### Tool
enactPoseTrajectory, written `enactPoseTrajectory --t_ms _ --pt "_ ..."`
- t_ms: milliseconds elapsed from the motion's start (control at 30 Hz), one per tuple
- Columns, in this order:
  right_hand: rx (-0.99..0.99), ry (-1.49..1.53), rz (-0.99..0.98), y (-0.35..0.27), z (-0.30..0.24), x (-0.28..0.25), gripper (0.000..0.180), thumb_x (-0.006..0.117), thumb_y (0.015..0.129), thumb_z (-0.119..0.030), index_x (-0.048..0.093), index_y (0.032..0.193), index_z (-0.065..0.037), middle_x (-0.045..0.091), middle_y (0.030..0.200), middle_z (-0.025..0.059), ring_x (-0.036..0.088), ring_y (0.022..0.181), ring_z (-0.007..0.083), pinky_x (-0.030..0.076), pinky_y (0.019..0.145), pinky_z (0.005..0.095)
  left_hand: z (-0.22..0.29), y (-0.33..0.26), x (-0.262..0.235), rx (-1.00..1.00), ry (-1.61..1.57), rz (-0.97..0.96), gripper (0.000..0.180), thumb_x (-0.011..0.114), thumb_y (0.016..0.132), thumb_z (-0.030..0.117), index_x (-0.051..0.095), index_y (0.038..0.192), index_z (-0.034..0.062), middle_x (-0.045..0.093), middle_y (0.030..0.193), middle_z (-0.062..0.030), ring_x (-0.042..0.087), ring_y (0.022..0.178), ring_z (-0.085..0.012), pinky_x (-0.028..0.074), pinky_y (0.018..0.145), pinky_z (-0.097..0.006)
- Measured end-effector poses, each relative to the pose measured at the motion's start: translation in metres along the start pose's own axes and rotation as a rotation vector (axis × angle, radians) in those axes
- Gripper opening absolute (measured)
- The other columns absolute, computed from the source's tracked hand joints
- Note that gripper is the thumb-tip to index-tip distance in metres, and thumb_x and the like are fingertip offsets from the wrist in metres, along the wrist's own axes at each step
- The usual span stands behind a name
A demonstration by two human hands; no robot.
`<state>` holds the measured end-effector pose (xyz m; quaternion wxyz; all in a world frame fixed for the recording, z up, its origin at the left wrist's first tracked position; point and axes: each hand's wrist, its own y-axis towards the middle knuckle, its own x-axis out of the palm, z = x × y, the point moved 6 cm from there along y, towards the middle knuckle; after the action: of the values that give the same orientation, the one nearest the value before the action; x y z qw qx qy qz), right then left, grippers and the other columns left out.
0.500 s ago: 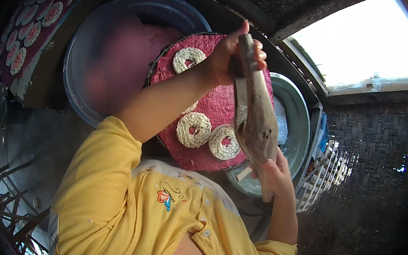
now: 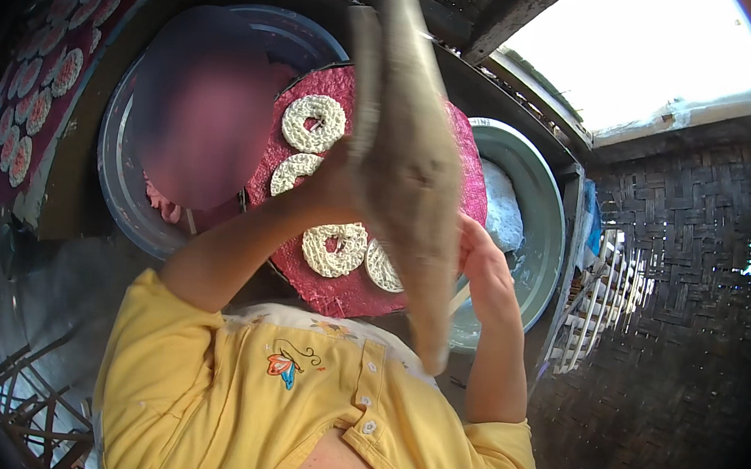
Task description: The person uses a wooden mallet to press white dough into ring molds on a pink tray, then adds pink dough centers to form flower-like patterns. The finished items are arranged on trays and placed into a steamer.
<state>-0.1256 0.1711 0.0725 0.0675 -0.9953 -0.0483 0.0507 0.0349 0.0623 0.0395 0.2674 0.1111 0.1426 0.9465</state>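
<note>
A long, worn wooden hand press (image 2: 412, 179) with two arms at its upper end is raised close in front of me, smeared by motion. My left hand (image 2: 337, 181) is on it at mid-length, its fingers mostly hidden behind the wood. My right hand (image 2: 484, 261) is beside the press's lower right edge, fingers stretched toward it, tips partly hidden. Beneath lies a round pink surface (image 2: 298, 292) with a dark rim. It bears several lacy white rings, including an upper one (image 2: 313, 123) and a lower one (image 2: 334, 250); the press partly covers another (image 2: 383, 266).
A blue-grey tub (image 2: 112, 196) at left holds pink material, part of it blurred. A green basin (image 2: 547, 251) at right contains a white mass (image 2: 499, 208). A slanted board (image 2: 45, 144) with pink-and-white rings stands far left. The woven wall (image 2: 685, 255) bounds the right.
The press has risen and moved left, nearer the camera. My left hand has shifted from its upper end down and left. My right hand has left its lower end and moved up.
</note>
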Motion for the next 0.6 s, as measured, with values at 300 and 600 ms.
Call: enactPoseTrajectory --t_ms 300,600 --pt "0.074 -1.057 0.194 0.003 0.032 -0.013 0.018 0.065 0.077 -0.022 0.067 0.077 -0.005 0.059 0.073 0.0083 0.058 0.068 0.0262 0.047 0.063 0.0365 -0.028 -0.100 -0.163 -0.200 0.357 -0.181 0.061 0.047 0.092 0.029 0.023 0.137 -0.0044 0.052 0.111 -0.0262 0.055 0.102 -0.0310 0.039 0.099 -0.043" --pt "-0.055 -1.136 0.185 0.011 0.016 -0.006 0.014 0.065 0.075 -0.020 0.066 0.072 -0.006 0.058 0.070 0.0065 0.059 0.068 0.0256 0.047 0.062 0.0366 -0.050 -0.141 -0.209 -0.390 0.535 0.094 0.058 0.051 0.090 0.026 0.027 0.134 -0.0031 0.054 0.111 -0.0229 0.056 0.101 -0.0287 0.040 0.097 -0.041"
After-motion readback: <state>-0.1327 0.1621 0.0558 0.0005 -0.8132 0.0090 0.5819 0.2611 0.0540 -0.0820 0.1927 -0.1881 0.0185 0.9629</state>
